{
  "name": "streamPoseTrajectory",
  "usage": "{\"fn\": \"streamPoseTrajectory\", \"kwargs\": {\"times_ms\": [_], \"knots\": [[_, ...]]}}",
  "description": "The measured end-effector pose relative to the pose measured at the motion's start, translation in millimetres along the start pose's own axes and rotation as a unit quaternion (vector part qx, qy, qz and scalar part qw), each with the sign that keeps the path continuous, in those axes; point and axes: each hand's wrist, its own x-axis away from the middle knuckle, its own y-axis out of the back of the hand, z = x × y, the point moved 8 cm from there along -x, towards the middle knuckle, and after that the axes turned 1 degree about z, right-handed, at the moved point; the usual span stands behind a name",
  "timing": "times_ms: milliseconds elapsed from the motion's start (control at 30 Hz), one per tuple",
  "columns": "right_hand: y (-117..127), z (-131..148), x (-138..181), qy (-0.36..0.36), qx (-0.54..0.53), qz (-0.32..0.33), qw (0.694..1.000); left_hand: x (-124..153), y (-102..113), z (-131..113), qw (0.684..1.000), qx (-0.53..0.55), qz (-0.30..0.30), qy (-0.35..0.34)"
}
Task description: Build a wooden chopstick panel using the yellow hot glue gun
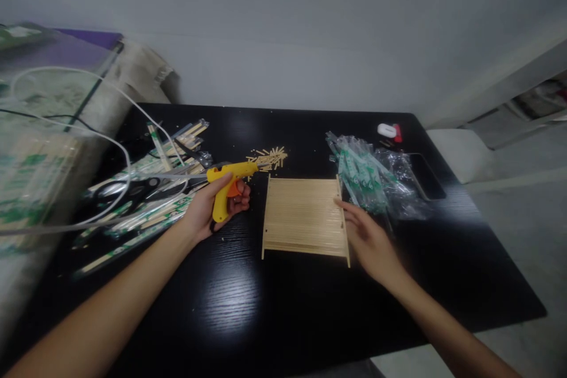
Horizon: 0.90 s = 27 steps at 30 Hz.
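My left hand [219, 204] is wrapped round the handle of a yellow hot glue gun [234, 171] with an orange trigger. The gun's nozzle points right, toward a small heap of short cut stick pieces [271, 157]. In the middle of the table sits a panel of pale wooden sticks [305, 212] laid side by side, with a longer stick along its left and right sides. My right hand [365, 239] grips the panel's right edge, fingers on top and the rest of the hand partly hidden beside it.
Wrapped chopsticks [150, 212] and black scissors [133, 188] lie at the left, crossed by a white cable [126, 156]. Empty plastic wrappers [361, 171], a phone [425, 176] and a white case [387, 130] rest at the right of the black table [283, 313]. A wall stands behind.
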Motion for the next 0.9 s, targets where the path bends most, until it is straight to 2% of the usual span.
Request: {"fn": "streamPoseTrajectory", "kwargs": {"times_ms": [133,267,400,533,667,800,900], "knots": [[2,-12,-6,-0.09,-0.097,-0.022,0.991,1,-1,-1,1.0,-0.007,-0.008,-0.001],[8,-12,-11,-0.094,-0.096,-0.062,0.989,2,-2,-2,1.0,-0.02,-0.019,-0.003],[10,-8,-14,-0.091,-0.084,-0.038,0.992,2,-2,-2,1.0,-0.021,-0.017,0.001],[15,8,-24,-0.073,-0.019,-0.007,0.997,2,-2,-1,1.0,-0.022,-0.005,0.008],[9,30,-48,-0.018,0.108,0.063,0.992,2,-3,-1,1.0,-0.019,0.004,0.006],[-11,52,-77,0.05,0.237,0.124,0.962,2,-3,-1,1.0,-0.02,0.006,0.008],[-32,64,-91,0.088,0.276,0.141,0.947,2,-2,-1,1.0,-0.027,0.012,0.005]]}}
